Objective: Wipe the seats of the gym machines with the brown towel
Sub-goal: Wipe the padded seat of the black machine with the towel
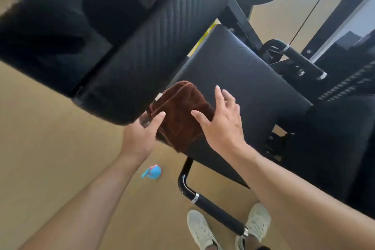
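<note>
Overhead, a ribbed black backrest pad (150, 42) of stitched vinyl crosses the upper left, tilted and blurred at its near end. Below it, the black padded seat (243, 79) is a smooth, slightly grained rectangle with rounded corners, set on a dark steel frame. The tan floor (50, 138) lies beneath, plain and matte. A black tubular handle (219, 214) with chrome collars projects from under the seat toward two pale sneakers (199, 229).

The brown towel (180, 113) is folded into a plush, oblong bundle and lies on the seat's near-left corner; its long axis runs from the near seat edge up toward the backrest, with a hemmed fold showing.

The left hand (140, 136) has straight fingers touching the towel's left side, gripping nothing. The right hand (221, 124) is spread wide, fingers extended, thumb over the towel's right side, holding nothing.

A small blue and pink spray bottle (152, 172) lies on the floor.
</note>
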Available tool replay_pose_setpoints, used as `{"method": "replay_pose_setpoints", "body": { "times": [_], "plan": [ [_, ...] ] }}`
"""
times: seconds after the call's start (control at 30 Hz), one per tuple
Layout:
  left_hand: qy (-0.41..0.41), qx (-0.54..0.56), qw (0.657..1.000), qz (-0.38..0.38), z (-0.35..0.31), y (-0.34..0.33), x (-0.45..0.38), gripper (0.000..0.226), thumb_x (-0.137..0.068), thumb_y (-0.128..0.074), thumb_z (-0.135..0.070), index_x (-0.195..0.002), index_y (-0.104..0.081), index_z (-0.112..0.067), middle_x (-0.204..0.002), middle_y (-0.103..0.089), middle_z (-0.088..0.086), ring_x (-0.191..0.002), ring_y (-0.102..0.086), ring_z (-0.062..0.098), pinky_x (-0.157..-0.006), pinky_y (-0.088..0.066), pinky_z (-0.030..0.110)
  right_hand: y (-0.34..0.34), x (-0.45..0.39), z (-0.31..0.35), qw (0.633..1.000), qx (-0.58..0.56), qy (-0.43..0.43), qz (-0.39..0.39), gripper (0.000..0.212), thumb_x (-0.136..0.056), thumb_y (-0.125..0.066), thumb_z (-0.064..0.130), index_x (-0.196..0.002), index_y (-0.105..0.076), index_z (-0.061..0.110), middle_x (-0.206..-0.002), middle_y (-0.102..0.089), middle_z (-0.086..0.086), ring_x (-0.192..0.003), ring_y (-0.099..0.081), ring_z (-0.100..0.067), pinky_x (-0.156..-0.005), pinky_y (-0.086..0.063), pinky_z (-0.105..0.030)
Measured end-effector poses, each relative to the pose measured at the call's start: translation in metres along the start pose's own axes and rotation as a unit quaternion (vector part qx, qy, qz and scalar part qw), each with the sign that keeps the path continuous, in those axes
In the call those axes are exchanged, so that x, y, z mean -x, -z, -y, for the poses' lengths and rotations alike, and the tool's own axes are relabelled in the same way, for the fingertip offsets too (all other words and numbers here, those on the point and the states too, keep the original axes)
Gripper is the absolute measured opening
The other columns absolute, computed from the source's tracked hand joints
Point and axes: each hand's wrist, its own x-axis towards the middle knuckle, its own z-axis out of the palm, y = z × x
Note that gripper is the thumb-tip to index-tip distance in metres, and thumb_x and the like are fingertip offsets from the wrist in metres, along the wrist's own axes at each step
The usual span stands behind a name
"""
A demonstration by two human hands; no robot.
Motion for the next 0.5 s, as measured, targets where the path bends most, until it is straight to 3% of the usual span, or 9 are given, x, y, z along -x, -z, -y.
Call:
{"method": "replay_pose_setpoints", "body": {
  "times": [0.07,0.13,0.23,0.3,0.37,0.43,0.5],
  "plan": [
    [-0.015,-0.080,0.996,-0.037,0.018,-0.003,-0.014,0.038,-0.099,-0.060,-0.037,-0.135,-0.052,-0.040,-0.141,-0.056,-0.016,-0.132,-0.051,0.006,-0.112,-0.040,0.028,-0.019,-0.014,-0.016,0.990,0.127,0.069,-0.009,0.079,-0.097,-0.045,0.068,-0.161,-0.008,0.040,-0.171,-0.002,0.007,-0.157,-0.004,-0.021,-0.126,-0.007,-0.045],
    [-0.035,-0.144,0.987,-0.054,0.038,-0.005,-0.025,0.059,-0.102,-0.053,-0.038,-0.156,-0.030,-0.028,-0.162,-0.033,-0.007,-0.150,-0.030,0.011,-0.122,-0.025,0.032,-0.040,-0.029,-0.035,0.972,0.190,0.132,0.031,0.085,-0.094,-0.038,0.077,-0.161,-0.001,0.041,-0.172,0.009,0.005,-0.158,0.011,-0.025,-0.125,0.007,-0.049],
    [-0.072,-0.192,0.978,-0.048,0.059,-0.005,-0.039,0.057,-0.104,-0.047,-0.035,-0.157,-0.029,-0.026,-0.163,-0.031,-0.007,-0.150,-0.027,0.008,-0.116,-0.019,0.023,-0.066,-0.055,-0.046,0.960,0.222,0.165,0.041,0.096,-0.085,-0.032,0.088,-0.161,0.002,0.041,-0.171,0.013,0.002,-0.156,0.019,-0.029,-0.126,0.009,-0.054],
    [-0.091,-0.201,0.974,-0.046,0.061,-0.002,-0.050,0.054,-0.105,-0.044,-0.035,-0.157,-0.032,-0.024,-0.162,-0.034,-0.008,-0.149,-0.028,0.006,-0.119,-0.020,0.025,-0.083,-0.057,-0.035,0.966,0.201,0.161,0.002,0.092,-0.085,-0.037,0.085,-0.161,-0.012,0.039,-0.172,0.001,-0.001,-0.158,0.011,-0.032,-0.127,0.003,-0.055],
    [-0.099,-0.198,0.974,-0.054,0.060,0.001,-0.059,0.051,-0.106,-0.043,-0.036,-0.155,-0.036,-0.023,-0.160,-0.037,-0.006,-0.148,-0.031,0.009,-0.123,-0.023,0.032,-0.107,-0.038,-0.024,0.962,0.160,0.218,-0.027,0.078,-0.088,-0.046,0.073,-0.156,-0.033,0.037,-0.170,-0.018,-0.002,-0.158,-0.001,-0.033,-0.127,-0.007,-0.054],
    [-0.101,-0.199,0.972,-0.068,0.058,0.004,-0.067,0.048,-0.106,-0.042,-0.037,-0.152,-0.041,-0.024,-0.158,-0.041,-0.005,-0.146,-0.035,0.011,-0.122,-0.026,0.032,-0.136,-0.014,-0.023,0.922,0.171,0.348,0.015,0.064,-0.094,-0.047,0.058,-0.154,-0.037,0.038,-0.169,-0.022,0.001,-0.158,-0.004,-0.032,-0.127,-0.010,-0.052],
    [-0.102,-0.199,0.972,-0.074,0.059,0.006,-0.069,0.047,-0.106,-0.039,-0.040,-0.150,-0.043,-0.026,-0.157,-0.043,-0.006,-0.145,-0.036,0.011,-0.118,-0.026,0.027,-0.146,-0.011,-0.028,0.871,0.226,0.430,0.070,0.058,-0.101,-0.040,0.050,-0.158,-0.028,0.040,-0.171,-0.015,0.004,-0.159,0.002,-0.030,-0.128,-0.004,-0.049]
  ]
}}
